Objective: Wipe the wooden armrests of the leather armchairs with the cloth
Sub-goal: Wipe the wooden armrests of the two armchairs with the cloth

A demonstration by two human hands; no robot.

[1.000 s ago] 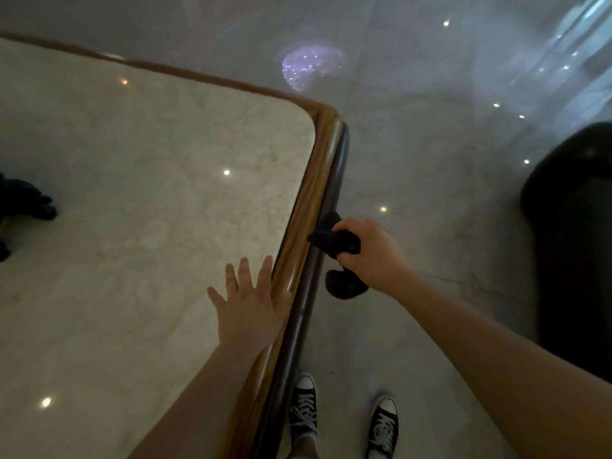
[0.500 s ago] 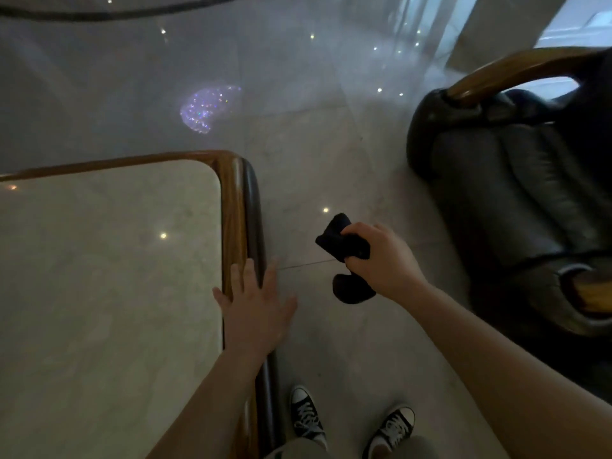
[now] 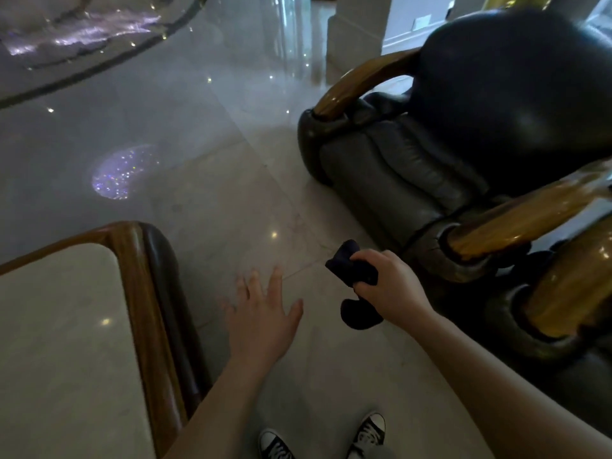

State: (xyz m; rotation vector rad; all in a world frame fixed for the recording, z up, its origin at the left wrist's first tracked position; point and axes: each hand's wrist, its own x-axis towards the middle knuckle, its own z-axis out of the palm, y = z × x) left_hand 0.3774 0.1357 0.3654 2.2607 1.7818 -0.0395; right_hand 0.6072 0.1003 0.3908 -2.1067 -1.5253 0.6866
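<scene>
My right hand (image 3: 389, 286) is closed in a fist around the cloth (image 3: 352, 265). The cloth is dark; one bunch protrudes above my thumb and a second lobe hangs below the fist. The fist is held in the air above the floor (image 3: 231, 200), just beside the front end of the near armrest (image 3: 526, 217) but apart from it.

My left hand (image 3: 261, 314) is flat and wide, fingers spread, palm down, holding nothing. It is above the floor, between the counter (image 3: 59, 326) and my right hand, and touches neither.

The armchair (image 3: 480, 127) stands at the right, in dark leather with a rounded back. It carries two curved wooden armrests: the far armrest (image 3: 357, 84) at the upper side and the near armrest at the lower right. Each armrest end sits in a dark padded collar. A third wooden armrest (image 3: 569, 286) shows at the lower right edge, just beside the near one; it seems to belong to a second chair, most of which is out of frame.

The counter has a pale stone top and a rounded wood rim (image 3: 139, 293); its corner is at the lower left.

The floor is polished stone and reflects spot lights. My two shoes (image 3: 369, 429) are at the bottom edge, dark with white toe caps.
</scene>
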